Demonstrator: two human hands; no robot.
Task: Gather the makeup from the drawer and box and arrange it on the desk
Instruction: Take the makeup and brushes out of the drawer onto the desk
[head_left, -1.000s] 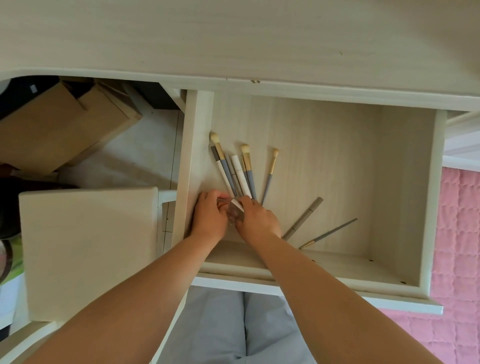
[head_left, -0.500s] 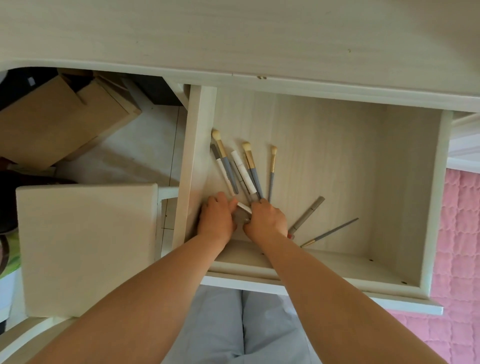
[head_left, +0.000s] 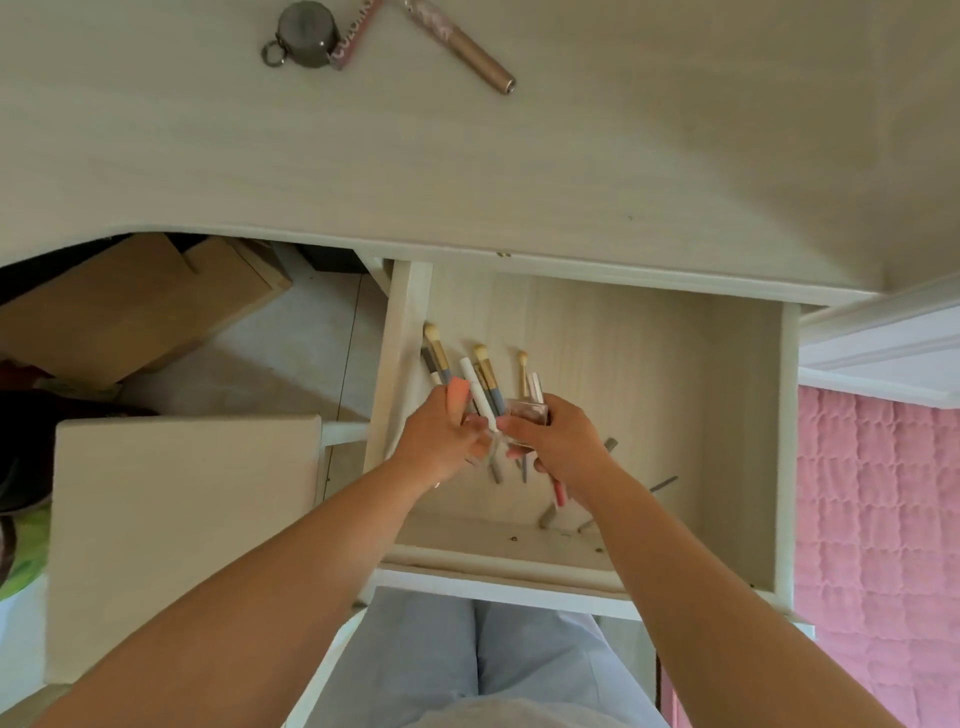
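Both my hands are above the open drawer, holding a bundle of makeup between them. My left hand grips several makeup brushes with tan tips and blue-grey and white handles, plus an orange sponge. My right hand grips a small clear bottle and a pink tube that sticks out below it. Two grey pencils lie on the drawer floor behind my right wrist. On the desk lie a rose-gold tube, a pink tube and a round metal case.
A pale stool seat stands left of the drawer. Cardboard boxes sit on the floor under the desk. A pink quilted cover lies to the right. My grey-trousered legs are below the drawer front.
My hands have lifted the gathered brushes and small items off the drawer floor. The view has tilted up, so the desk top with its makeup shows now.
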